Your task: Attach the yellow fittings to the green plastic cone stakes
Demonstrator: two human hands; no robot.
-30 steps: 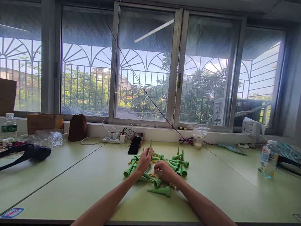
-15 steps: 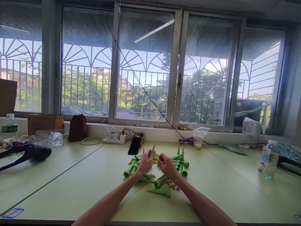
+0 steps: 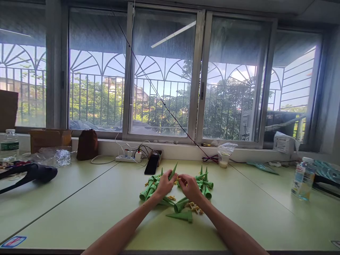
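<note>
My left hand (image 3: 165, 185) is closed around a green pointed cone (image 3: 174, 170), its tip up and leaning right. Just beside it, my right hand (image 3: 189, 187) pinches what looks like a small yellow piece (image 3: 178, 178) close to the cone; its exact kind is too small to tell. Several similar green cones (image 3: 145, 193) lie to the left, with more green cones (image 3: 208, 185) on the right, some pointing up. Between my forearms rest one green cone (image 3: 180, 205) and another flat-lying cone (image 3: 180, 215). Small yellow peg-like pieces (image 3: 195, 208) are scattered by my right wrist.
A black phone (image 3: 151, 165) and a white power strip (image 3: 128, 158) lie at the table's back. A plastic bottle (image 3: 302, 180) stands at right, beyond it teal items. On the left are a dark strapped object (image 3: 45, 173), a brown pouch (image 3: 87, 145) and a cardboard box (image 3: 50, 139).
The held cone has tilted a little further right. My right fingertips have come slightly closer to my left hand, and a bit of yellow now shows at them.
</note>
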